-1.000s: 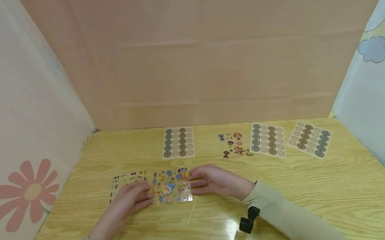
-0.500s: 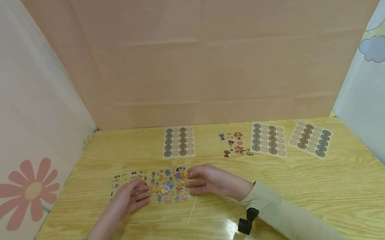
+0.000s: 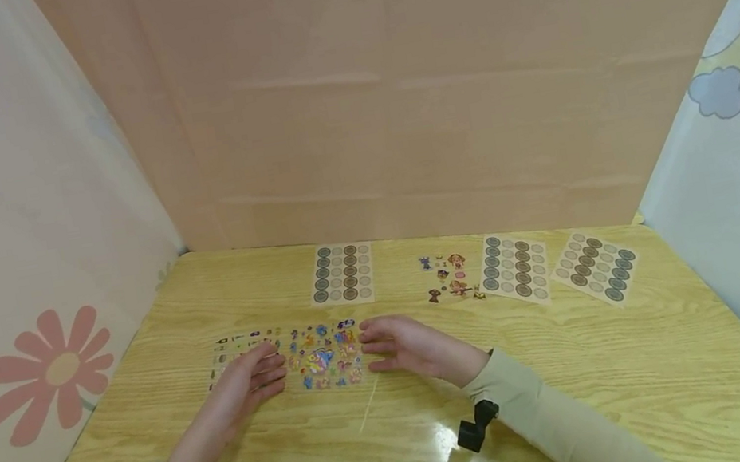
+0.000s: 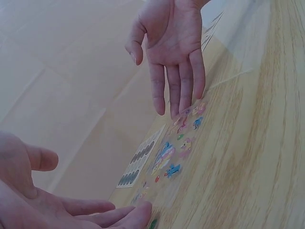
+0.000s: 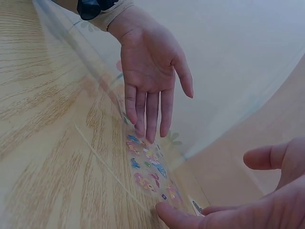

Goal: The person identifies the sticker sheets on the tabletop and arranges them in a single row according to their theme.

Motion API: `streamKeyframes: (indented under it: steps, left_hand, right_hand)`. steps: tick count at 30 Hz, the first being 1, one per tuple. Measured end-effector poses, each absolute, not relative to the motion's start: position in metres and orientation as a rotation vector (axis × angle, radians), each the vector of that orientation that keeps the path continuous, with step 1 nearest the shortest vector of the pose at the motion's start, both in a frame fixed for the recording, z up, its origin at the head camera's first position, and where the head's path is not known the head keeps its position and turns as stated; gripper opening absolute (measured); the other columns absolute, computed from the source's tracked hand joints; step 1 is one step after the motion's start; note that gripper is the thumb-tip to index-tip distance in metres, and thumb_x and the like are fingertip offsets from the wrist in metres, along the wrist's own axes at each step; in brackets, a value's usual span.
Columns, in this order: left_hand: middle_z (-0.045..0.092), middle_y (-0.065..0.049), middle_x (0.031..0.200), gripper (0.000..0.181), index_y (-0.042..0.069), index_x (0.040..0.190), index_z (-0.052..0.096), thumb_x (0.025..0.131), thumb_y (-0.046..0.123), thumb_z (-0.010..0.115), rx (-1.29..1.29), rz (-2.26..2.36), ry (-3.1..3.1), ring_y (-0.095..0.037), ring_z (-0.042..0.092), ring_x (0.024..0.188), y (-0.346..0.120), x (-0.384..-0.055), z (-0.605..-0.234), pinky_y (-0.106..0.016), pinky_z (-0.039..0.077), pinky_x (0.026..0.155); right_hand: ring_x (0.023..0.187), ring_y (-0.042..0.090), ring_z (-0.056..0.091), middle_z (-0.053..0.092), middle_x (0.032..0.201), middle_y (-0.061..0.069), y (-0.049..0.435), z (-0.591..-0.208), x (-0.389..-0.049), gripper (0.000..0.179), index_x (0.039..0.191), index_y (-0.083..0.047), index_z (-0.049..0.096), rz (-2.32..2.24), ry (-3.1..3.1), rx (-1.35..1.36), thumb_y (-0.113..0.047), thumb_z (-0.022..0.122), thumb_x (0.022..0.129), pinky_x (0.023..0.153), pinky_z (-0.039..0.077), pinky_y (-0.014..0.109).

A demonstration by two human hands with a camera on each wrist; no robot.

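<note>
A clear sticker sheet [image 3: 321, 358] with colourful cartoon figures lies on the wooden table between the two hands. The left hand [image 3: 251, 379] is at its left edge, fingers extended and thumb apart. Opposite it, the right hand [image 3: 406, 346] has straight fingers right at the sheet's right edge. In the left wrist view the palm of the right hand [image 4: 176, 52] shows, fingertips down by the sticker sheet [image 4: 169, 157]. Another clear sheet with small dark stickers [image 3: 223, 351] lies further left, partly hidden behind the left hand. Neither hand grips anything.
Toward the back lies a sheet of round stickers [image 3: 343, 274]. Right of it are a clear cartoon sticker sheet [image 3: 446, 277] and two more round-sticker sheets, one upright [image 3: 514, 269] and one angled [image 3: 596, 268]. A pink backdrop [image 3: 385, 99] rises behind the table.
A second ago the cartoon sheet's lower right corner shone and sat slightly raised; now it lies flat. The left hand has drawn back slightly leftward from the sheet, and its fingers have spread.
</note>
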State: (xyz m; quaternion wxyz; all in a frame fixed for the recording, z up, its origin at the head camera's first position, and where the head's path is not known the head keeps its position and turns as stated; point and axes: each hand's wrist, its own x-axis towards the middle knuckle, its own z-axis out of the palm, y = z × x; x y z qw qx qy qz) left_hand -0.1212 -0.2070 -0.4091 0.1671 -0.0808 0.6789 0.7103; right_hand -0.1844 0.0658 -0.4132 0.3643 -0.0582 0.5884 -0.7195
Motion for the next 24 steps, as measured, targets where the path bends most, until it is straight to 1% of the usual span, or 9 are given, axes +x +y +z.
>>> streamKeyframes:
  steps: [5, 14, 24]
  left_hand:
    - [0.029, -0.036, 0.142, 0.060, -0.011, 0.146, 0.016, 0.106, 0.030, 0.031, -0.213, 2.022, 1.928, -0.045, 0.036, 0.129, -0.2076, -0.1211, -0.4089, -0.043, 0.041, 0.102]
    - [0.033, -0.035, 0.141, 0.061, -0.012, 0.144, 0.021, 0.105, 0.034, 0.031, -0.203, 1.959, 1.997, -0.044, 0.037, 0.128, -0.2056, -0.1232, -0.4077, -0.046, 0.039, 0.103]
    - [0.030, -0.035, 0.143, 0.062, -0.013, 0.144, 0.020, 0.105, 0.034, 0.030, -0.185, 1.931, 2.025, -0.045, 0.034, 0.130, -0.2048, -0.1231, -0.4066, -0.047, 0.037, 0.105]
  right_hand:
    - [0.131, 0.043, 0.032, 0.029, 0.140, 0.031, 0.0658, -0.4133, -0.1853, 0.056, 0.141, 0.013, 0.025, -1.855, 1.509, -0.147, -0.012, 0.046, 0.095, 0.105, 0.035, 0.051]
    - [0.132, 0.044, 0.029, 0.026, 0.143, 0.032, 0.0667, -0.4122, -0.1857, 0.061, 0.144, 0.012, 0.021, -1.861, 1.499, -0.152, -0.013, 0.046, 0.095, 0.106, 0.034, 0.051]
    - [0.134, 0.043, 0.028, 0.024, 0.146, 0.031, 0.0662, -0.4134, -0.1869, 0.065, 0.146, 0.010, 0.020, -1.864, 1.486, -0.145, -0.014, 0.048, 0.093, 0.107, 0.032, 0.051]
